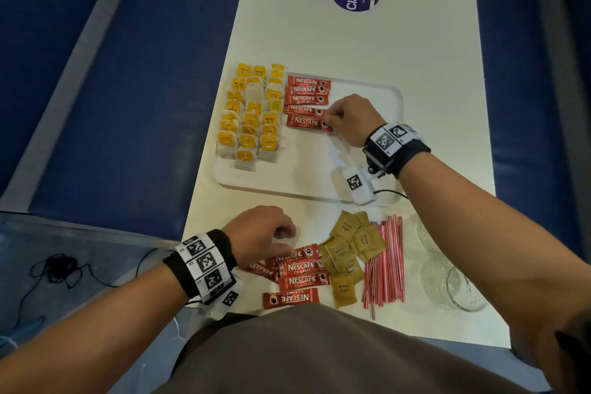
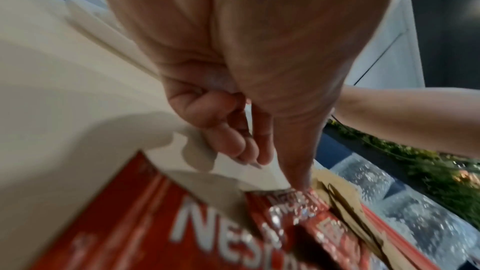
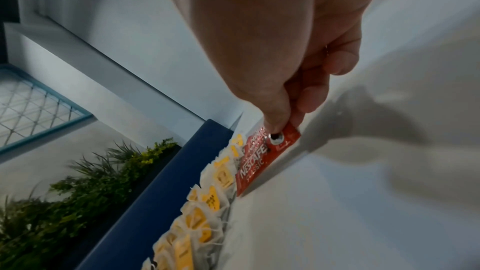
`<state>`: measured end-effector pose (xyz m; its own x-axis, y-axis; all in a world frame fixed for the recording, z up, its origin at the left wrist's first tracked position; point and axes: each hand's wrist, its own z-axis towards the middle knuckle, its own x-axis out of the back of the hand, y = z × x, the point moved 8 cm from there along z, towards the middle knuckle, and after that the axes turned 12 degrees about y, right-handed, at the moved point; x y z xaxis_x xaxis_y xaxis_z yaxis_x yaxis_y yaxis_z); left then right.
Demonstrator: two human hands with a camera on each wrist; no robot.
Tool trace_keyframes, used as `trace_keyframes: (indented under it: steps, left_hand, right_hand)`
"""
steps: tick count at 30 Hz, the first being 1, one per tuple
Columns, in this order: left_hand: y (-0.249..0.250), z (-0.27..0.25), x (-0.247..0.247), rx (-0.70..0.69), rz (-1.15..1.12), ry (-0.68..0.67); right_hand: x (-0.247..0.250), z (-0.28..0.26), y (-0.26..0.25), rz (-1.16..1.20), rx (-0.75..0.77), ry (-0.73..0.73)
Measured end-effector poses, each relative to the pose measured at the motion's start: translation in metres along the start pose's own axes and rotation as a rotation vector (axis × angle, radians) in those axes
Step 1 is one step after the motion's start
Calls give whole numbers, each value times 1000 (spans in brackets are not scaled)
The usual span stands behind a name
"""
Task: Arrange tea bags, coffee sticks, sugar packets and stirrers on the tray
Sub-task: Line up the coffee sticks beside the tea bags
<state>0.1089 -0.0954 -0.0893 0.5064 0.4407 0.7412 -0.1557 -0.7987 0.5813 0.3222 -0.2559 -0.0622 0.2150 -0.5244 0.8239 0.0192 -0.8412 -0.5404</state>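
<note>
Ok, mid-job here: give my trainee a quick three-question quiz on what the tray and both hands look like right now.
1. True or false: the brown sugar packets already lie on the tray.
2. Multiple choice: the right hand pinches the end of a coffee stick that is: A) on the tray, nearest of the row beside the tea bags; B) in the loose pile on the table; C) among the stirrers.
3. Fill in: the left hand reaches for the loose pile of ____ on the table.

Key: 1 false; 2 A; 3 coffee sticks.
</note>
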Motion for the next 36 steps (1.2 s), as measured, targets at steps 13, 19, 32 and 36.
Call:
trace_keyframes:
  steps: [13, 19, 32, 36]
  left_hand:
    - [7, -4, -3, -15, 78, -24]
    - [6, -5, -4, -3, 72, -9]
    - [2, -9, -2, 23, 93, 10]
    - [0, -8, -2, 38, 79, 15]
  right_hand:
    - [-16, 14, 4, -44, -36, 88]
    - [-11, 15, 7, -43, -46, 120]
    - [-11, 16, 5, -84, -48, 134]
    - [-5, 10, 0, -87, -49, 148]
